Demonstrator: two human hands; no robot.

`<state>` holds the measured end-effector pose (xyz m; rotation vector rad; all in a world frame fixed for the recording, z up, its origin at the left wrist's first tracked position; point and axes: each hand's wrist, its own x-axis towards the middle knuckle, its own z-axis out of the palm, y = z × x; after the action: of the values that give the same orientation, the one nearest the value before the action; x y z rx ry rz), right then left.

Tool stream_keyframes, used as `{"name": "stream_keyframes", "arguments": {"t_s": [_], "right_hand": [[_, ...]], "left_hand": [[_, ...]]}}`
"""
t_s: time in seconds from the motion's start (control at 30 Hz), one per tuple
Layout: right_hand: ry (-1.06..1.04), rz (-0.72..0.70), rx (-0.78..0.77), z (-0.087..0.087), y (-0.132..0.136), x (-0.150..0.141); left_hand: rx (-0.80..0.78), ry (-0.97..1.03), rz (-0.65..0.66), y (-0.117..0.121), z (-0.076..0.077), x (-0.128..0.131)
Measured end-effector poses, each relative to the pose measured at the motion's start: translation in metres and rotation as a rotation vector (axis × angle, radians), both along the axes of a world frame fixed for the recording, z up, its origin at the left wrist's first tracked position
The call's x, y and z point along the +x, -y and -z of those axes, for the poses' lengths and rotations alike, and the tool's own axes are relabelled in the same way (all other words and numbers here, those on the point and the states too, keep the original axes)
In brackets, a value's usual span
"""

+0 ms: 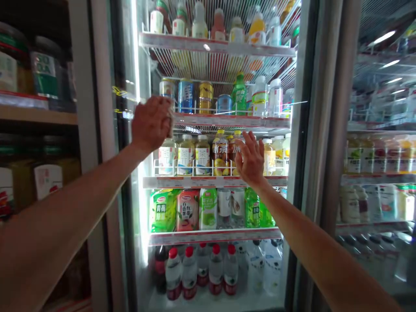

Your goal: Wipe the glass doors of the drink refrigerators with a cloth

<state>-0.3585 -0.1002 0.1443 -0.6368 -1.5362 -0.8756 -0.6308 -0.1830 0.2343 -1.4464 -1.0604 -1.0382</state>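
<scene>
I face a lit drinks fridge (pixel 299 130) with wire shelves. My left hand (pixel 151 123) is raised at the left end of the second shelf (pixel 227 121), just below a row of cans (pixel 186 96). Its fingers are curled shut, with something pale at the fingertips that I cannot make out. My right hand (pixel 250 158) is open with fingers spread, right in front of the tea bottles (pixel 221 151) on the third shelf (pixel 214 181). I cannot tell whether it touches them.
Green and pink drink bottles (pixel 188 210) fill the fourth shelf and red-capped water bottles (pixel 201 268) the bottom. A glass door edge (pixel 121 173) stands at left beside wooden shelves with jars (pixel 45 73). A second glass-fronted fridge (pixel 377 164) is at right.
</scene>
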Motion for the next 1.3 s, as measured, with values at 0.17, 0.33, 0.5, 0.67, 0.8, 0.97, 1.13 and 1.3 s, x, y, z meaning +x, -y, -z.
{"name": "stream_keyframes", "arguments": {"t_s": [0.17, 0.33, 0.5, 0.67, 0.8, 0.97, 1.13, 1.3], "right_hand": [[-0.013, -0.019, 0.027, 0.0, -0.003, -0.001], [-0.012, -0.029, 0.031, 0.0, -0.003, -0.001], [-0.007, -0.019, 0.035, 0.0, -0.002, -0.001], [-0.009, -0.031, 0.05, 0.0, -0.002, 0.0], [-0.011, -0.031, 0.049, 0.001, -0.002, 0.0], [-0.019, -0.01, 0.035, 0.0, -0.002, -0.001], [-0.013, -0.016, 0.051, 0.0, -0.003, 0.0], [-0.027, -0.036, 0.054, 0.0, -0.003, -0.001]], "left_hand": [[0.02, -0.067, -0.019, -0.005, 0.002, 0.016], [-0.117, -0.313, -0.017, -0.004, -0.002, 0.025], [0.057, 0.13, -0.035, -0.005, -0.012, 0.026], [-0.28, -0.496, -0.032, -0.007, 0.01, 0.047], [-0.067, -0.175, -0.088, 0.007, -0.004, 0.011], [-0.039, -0.073, -0.029, 0.003, 0.011, 0.015], [-0.238, -0.451, -0.041, -0.003, 0.02, 0.031], [0.09, 0.11, -0.075, -0.002, 0.013, 0.025]]}}
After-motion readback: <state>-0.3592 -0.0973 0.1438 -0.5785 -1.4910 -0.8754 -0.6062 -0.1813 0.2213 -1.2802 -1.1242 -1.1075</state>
